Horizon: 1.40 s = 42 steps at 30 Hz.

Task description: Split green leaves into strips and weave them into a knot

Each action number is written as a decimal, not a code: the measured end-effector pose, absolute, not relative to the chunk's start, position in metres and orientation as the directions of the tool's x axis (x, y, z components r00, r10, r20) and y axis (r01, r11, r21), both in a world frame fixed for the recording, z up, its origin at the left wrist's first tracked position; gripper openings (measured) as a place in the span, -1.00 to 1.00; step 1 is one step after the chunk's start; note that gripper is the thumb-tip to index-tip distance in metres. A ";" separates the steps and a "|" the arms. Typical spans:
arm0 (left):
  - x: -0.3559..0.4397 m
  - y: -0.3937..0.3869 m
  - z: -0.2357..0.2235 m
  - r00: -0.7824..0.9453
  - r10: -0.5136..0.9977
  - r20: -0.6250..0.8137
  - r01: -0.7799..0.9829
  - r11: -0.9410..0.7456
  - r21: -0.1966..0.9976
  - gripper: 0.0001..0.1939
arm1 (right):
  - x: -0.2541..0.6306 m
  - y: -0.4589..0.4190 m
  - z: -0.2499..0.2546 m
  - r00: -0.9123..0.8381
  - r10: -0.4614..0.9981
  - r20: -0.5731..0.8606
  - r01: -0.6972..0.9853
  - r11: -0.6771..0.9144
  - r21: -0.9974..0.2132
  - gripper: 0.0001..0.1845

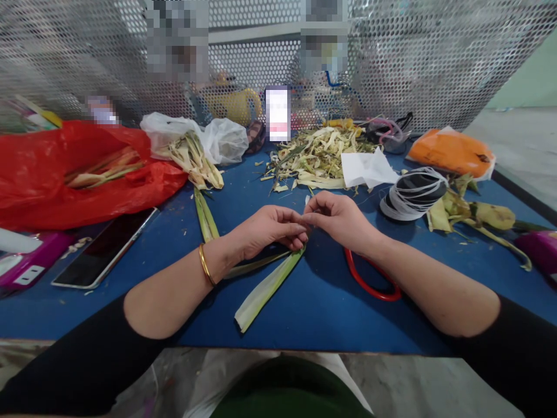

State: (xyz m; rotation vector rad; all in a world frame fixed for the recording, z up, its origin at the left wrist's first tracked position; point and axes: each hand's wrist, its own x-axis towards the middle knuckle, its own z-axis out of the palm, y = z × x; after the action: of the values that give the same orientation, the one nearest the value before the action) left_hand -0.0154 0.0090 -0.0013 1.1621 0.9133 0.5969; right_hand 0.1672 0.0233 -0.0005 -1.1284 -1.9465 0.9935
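My left hand (278, 228), with a gold bangle at the wrist, is closed on a pale green leaf strip (266, 295) that slants down toward the table's front edge. My right hand (337, 217) is pinched, its fingertips meeting those of my left hand; what lies between them is hidden. A small green and white tip shows just beyond the fingers. Under my right forearm lies a red loop handle (376, 295), partly covered. Another leaf strip (206, 217) lies behind my left wrist, and a narrow darker strip (256, 266) passes below my left hand.
A heap of leaf scraps (319, 154) lies at the back, with white paper (368, 167) beside it. To the right are a thread spool (413, 194) and an orange packet (450, 152). Left are a red bag (87, 200), a leaf bundle (195, 157) and a phone (107, 249).
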 end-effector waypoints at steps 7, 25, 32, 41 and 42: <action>-0.013 0.008 0.000 0.499 0.813 -0.300 0.045 0.321 0.946 -0.77 | 0.167 0.023 0.000 -0.401 0.901 0.167 0.387 0.332 -0.860 -0.83; -0.012 0.009 0.001 0.468 0.829 -0.306 0.019 0.336 0.942 -0.79 | 0.171 0.020 0.017 -0.494 0.857 -0.147 0.472 0.122 -0.873 -0.84; -0.011 0.007 0.004 0.437 0.839 -0.324 0.043 0.340 0.939 -0.74 | 0.172 0.021 0.016 -0.506 0.852 -0.131 0.448 0.130 -0.884 -0.87; -0.011 0.006 0.004 0.417 0.850 -0.322 0.031 0.341 0.940 -0.78 | 0.172 0.021 0.018 -0.491 0.865 -0.105 0.448 0.148 -0.882 -0.89; -0.011 0.006 0.004 0.411 0.853 -0.323 0.030 0.342 0.939 -0.79 | 0.173 0.021 0.018 -0.497 0.863 -0.096 0.453 0.164 -0.876 -0.89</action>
State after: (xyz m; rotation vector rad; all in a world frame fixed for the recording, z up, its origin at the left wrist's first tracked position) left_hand -0.0106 0.0062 0.0042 1.0951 1.0128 0.6752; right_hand 0.1728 0.0207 0.0183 -1.2457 -2.0188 1.2823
